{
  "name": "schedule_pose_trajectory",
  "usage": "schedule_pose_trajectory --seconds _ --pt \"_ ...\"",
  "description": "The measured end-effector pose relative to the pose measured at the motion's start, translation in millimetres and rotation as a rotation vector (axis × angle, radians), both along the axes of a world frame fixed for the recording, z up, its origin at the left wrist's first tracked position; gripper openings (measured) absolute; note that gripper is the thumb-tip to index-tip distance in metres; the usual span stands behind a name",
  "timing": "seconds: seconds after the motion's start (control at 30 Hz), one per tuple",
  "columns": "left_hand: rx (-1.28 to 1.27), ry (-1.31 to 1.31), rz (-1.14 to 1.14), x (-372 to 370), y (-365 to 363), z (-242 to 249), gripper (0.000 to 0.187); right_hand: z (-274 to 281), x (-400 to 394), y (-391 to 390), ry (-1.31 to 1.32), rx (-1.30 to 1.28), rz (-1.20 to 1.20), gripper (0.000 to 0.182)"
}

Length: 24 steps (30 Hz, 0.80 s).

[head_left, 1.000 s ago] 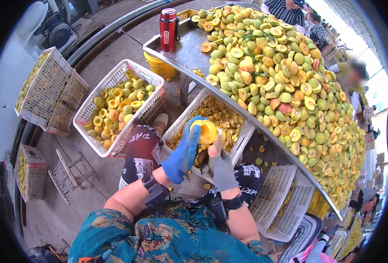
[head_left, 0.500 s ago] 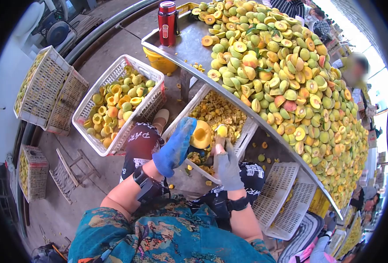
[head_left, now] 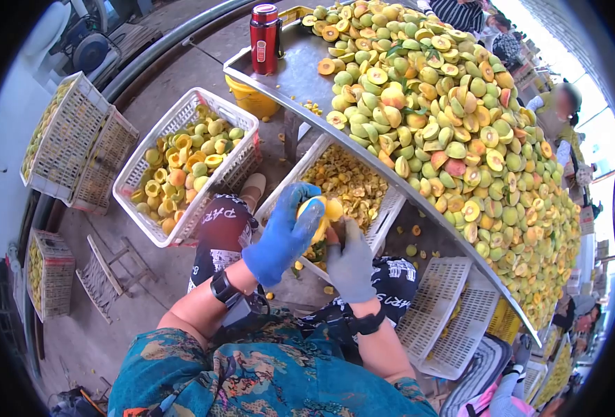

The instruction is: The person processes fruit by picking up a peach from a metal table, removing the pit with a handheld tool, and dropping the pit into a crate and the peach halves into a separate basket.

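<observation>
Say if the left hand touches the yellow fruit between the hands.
Touching: the head view shows the blue-gloved left hand curled against the yellow fruit.

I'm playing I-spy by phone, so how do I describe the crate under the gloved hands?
Find the big metal table heaped with cut fruit, then look under its long edge. A white crate pokes out there, below the blue-gloved left hand and grey-gloved right hand. Unlike the crate farther left, with its bigger fruit pieces, this one holds small yellow-brown scraps.

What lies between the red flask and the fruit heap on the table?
In the head view, a bare stretch of metal tabletop separates the red flask from the fruit heap.
</observation>
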<state>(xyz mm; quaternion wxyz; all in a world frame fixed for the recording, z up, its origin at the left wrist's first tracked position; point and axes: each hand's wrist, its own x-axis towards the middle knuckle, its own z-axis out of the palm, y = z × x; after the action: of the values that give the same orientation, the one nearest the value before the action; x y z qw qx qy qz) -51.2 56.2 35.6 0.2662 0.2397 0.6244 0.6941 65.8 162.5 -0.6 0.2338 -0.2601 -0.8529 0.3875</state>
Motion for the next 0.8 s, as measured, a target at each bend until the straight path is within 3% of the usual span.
schedule_pose_trajectory --seconds 0.1,0.17,0.23,0.27,0.3,0.33,0.4,0.5,0.53,0.57,0.67,0.73,0.8 --pt "0.055 0.691 0.039 -1 -19 38 0.031 -50 6 35 -0.277 0.044 -0.009 0.034" --pt "0.014 0.427 0.056 -13 -31 58 0.033 -35 0 41 -0.38 0.087 -0.031 0.034" --pt "-0.176 0.766 0.356 -53 -36 53 0.036 -26 -5 49 -0.483 0.14 -0.124 0.033" --pt "-0.463 1.324 0.396 -66 -45 72 0.038 -26 -6 55 -0.463 0.14 -0.133 0.033" --pt "-0.693 0.929 0.526 -107 -56 48 0.043 -28 -5 63 -0.445 0.138 -0.193 0.034" --pt "-1.021 1.321 0.627 -134 -75 22 0.052 -33 -3 72 -0.428 0.136 -0.248 0.036" --pt "-1.312 1.401 0.658 -143 -72 45 0.051 -52 3 82 -0.34 0.197 -0.211 0.038" --pt "-0.776 1.078 0.338 -157 -29 42 0.044 -39 -4 73 -0.246 -0.037 -0.148 0.042" --pt "-0.677 1.28 0.261 -156 -5 37 0.042 -38 -7 71 -0.24 -0.037 -0.149 0.042" --pt "-0.579 1.272 0.144 -156 23 30 0.039 -39 -7 71 -0.22 -0.102 -0.101 0.042" --pt "-0.545 1.226 -0.019 -175 107 -8 0.034 -43 -8 75 -0.21 -0.103 -0.07 0.045" --pt "-0.989 1.233 -0.183 -190 165 -16 0.038 -52 -8 78 -0.163 -0.141 -0.089 0.046" --pt "-1.155 1.163 -0.246 -196 197 -26 0.051 -42 -8 81 -0.207 -0.228 -0.071 0.046"
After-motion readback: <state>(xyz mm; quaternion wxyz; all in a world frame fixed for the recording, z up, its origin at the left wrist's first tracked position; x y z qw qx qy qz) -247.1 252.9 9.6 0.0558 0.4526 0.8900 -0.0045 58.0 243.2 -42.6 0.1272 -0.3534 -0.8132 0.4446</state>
